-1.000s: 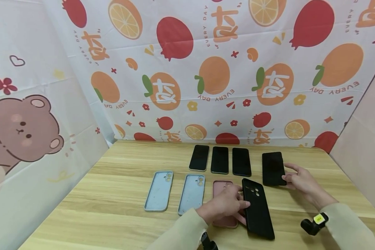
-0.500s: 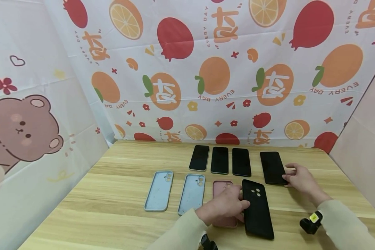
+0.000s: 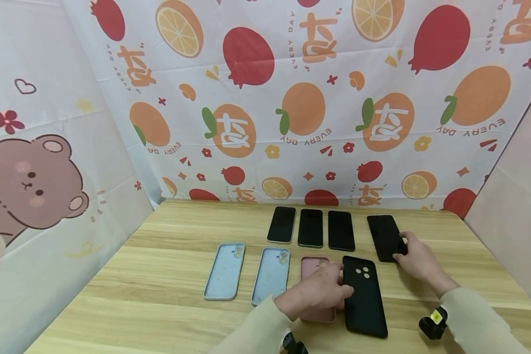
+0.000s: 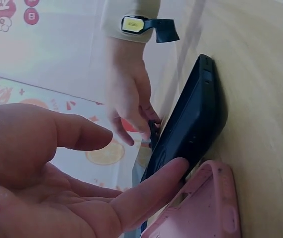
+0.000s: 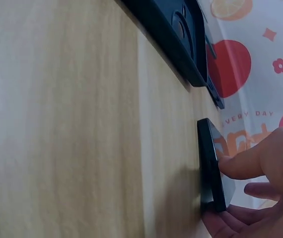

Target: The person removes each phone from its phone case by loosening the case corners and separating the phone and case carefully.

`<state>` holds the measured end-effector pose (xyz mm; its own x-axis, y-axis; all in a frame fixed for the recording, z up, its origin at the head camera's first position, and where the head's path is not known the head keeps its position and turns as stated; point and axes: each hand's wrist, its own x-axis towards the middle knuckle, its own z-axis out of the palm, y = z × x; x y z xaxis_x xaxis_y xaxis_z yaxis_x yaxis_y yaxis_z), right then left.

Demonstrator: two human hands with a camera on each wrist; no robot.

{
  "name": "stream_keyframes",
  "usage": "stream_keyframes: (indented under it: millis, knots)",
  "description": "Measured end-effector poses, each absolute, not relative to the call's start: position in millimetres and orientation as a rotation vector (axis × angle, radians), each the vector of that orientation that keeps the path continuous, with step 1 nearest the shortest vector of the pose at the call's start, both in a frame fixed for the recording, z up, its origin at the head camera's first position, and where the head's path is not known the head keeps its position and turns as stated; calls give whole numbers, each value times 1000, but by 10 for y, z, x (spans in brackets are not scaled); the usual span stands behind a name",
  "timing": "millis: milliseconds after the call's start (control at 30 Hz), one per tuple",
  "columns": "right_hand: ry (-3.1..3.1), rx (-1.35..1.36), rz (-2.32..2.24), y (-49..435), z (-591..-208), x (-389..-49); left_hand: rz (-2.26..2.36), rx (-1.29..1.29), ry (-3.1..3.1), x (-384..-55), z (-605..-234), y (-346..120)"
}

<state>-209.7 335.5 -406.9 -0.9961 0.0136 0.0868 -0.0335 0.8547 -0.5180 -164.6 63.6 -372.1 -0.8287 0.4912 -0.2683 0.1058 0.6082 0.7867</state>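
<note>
My right hand (image 3: 421, 256) pinches a black smartphone (image 3: 384, 238) at its near right edge; in the right wrist view the thumb lies on the phone's face and the other fingers reach below its edge. My left hand (image 3: 320, 290) is over a pink phone case (image 3: 319, 314), partly covering it. One extended finger (image 4: 151, 191) meets the side of a black phone case (image 3: 366, 305), while the thumb stays apart from it. That black case lies hollow side up, its round camera holes at the far end.
Three more dark-screened phones lie in a row at the back: a left one (image 3: 281, 224), a middle one (image 3: 310, 228) and a right one (image 3: 341, 230). Two light blue phone cases, an outer one (image 3: 224, 270) and an inner one (image 3: 271, 275), lie left of the pink case. A fruit-print cloth (image 3: 256, 98) hangs behind the table.
The phone in my right hand has turned, its far end shifting slightly left, and the right hand has moved left with it. My left hand and the black case have barely moved.
</note>
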Motion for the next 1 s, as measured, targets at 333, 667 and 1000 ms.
stream_keyframes:
  millis: [333, 667, 1000]
  knots:
    - [-2903, -1, 826, 3321, -4126, -2055, 1156, 547, 2406, -1665, -3692, 543]
    - [-2825, 95, 875, 3226, -4023, -1802, 1342, 637, 2402, -1716, -3638, 316]
    - [-2797, 236, 752, 3015, -3852, -1466, 1097, 755, 2750, -1744, -3622, 123]
